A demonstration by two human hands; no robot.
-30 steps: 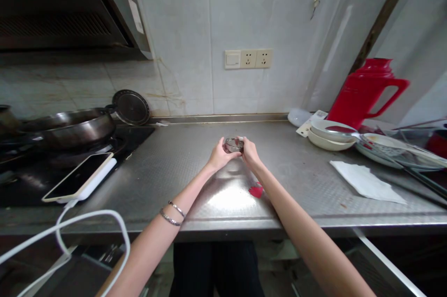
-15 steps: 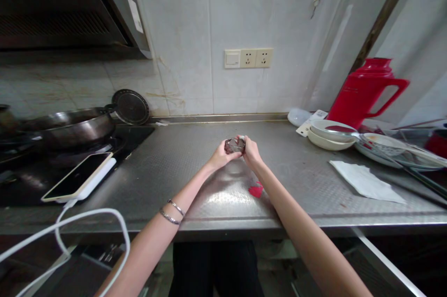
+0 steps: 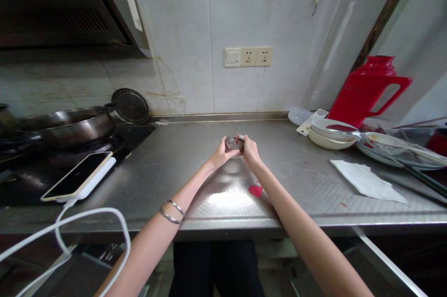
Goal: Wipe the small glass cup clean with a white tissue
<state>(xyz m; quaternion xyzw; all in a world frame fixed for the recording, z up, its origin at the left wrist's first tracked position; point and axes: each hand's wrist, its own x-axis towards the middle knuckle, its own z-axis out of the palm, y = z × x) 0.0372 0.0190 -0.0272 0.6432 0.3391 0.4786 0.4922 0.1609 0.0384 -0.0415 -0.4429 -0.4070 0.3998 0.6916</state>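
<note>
Gripping a small round object with both hands above a steel counter

A small, dark, shiny round object [image 3: 234, 144] is held between the left hand [image 3: 220, 154] and the right hand [image 3: 250, 150], with the fingers of each closed around its sides. It is positioned over the middle of the steel counter [image 3: 188, 157]; whether it is touched by the metal beneath cannot be told. A red scrap [image 3: 256, 191] is seen on the counter, nearer the front edge and beside the right forearm. A white napkin [image 3: 366, 180] is laid farther right, in front of the stacked bowls [image 3: 330, 141]. Two bracelets [image 3: 169, 216] are worn on the left forearm.
</note>
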